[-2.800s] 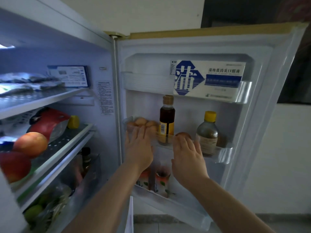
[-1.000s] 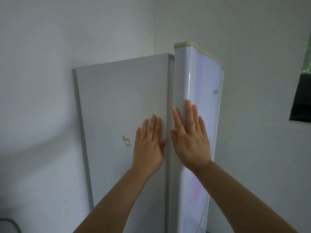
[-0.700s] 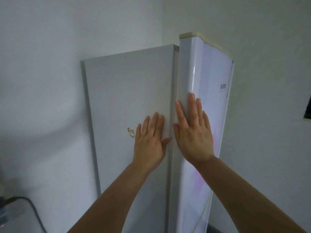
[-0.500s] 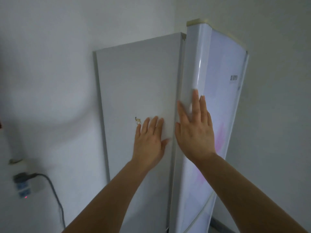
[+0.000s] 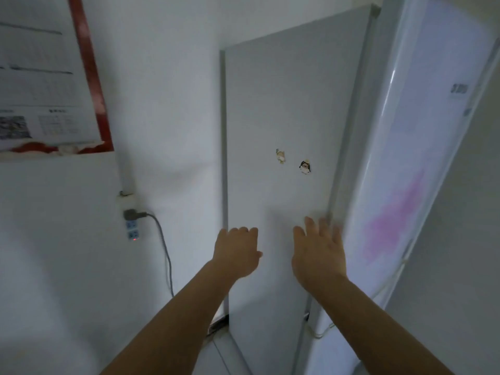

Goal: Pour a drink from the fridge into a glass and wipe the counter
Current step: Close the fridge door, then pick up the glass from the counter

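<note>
At nine o'clock a power strip (image 5: 131, 226) hangs on the wall, its grey cable (image 5: 165, 247) trailing down near the fridge's foot; a careless step could snag it. The left hand (image 5: 236, 253) is loosely curled and holds nothing, in front of the fridge's grey side panel (image 5: 281, 109). At about four o'clock from it, the right hand (image 5: 319, 255) is spread flat and empty, fingertips near the seam beside the fridge door (image 5: 422, 147). No drink, glass or table is in view. Both hands being empty, the likely slip is leaving without the drink, which I judge is behind that door.
</note>
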Action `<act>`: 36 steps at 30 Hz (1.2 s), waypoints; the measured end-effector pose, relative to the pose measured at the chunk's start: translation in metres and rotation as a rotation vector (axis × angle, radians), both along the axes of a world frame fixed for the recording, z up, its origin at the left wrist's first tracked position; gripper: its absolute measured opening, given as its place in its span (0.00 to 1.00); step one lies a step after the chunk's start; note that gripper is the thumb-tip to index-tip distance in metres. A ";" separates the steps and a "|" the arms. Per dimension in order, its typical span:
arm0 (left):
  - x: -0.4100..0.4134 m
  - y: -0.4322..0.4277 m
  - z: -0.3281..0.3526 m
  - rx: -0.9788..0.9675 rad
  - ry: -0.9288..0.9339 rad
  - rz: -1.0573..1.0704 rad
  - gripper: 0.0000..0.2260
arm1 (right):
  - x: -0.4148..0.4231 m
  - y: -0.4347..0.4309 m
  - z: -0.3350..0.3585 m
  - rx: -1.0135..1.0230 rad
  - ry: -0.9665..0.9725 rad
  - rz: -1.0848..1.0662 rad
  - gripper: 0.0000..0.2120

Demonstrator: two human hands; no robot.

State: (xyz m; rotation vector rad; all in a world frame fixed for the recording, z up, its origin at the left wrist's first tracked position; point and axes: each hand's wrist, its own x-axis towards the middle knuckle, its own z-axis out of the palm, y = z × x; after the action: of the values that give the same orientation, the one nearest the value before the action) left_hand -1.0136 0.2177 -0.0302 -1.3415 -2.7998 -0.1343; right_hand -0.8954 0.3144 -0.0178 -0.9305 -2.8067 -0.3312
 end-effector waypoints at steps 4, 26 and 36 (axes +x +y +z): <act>0.002 -0.069 -0.020 -0.063 -0.063 0.106 0.20 | -0.014 -0.052 -0.024 -0.170 -0.113 0.198 0.19; 0.075 -0.516 -0.057 -0.140 -0.225 1.039 0.19 | -0.088 -0.441 -0.058 -0.420 -0.433 1.192 0.24; 0.075 -0.639 -0.066 -0.053 -0.308 1.432 0.18 | -0.151 -0.599 -0.073 -0.416 -0.585 1.549 0.21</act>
State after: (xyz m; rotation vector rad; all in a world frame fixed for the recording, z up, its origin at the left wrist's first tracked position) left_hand -0.9388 -0.4211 -0.0958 0.9173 -3.1993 -0.1998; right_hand -1.0461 -0.2844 -0.0907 1.5944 -3.0843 0.2686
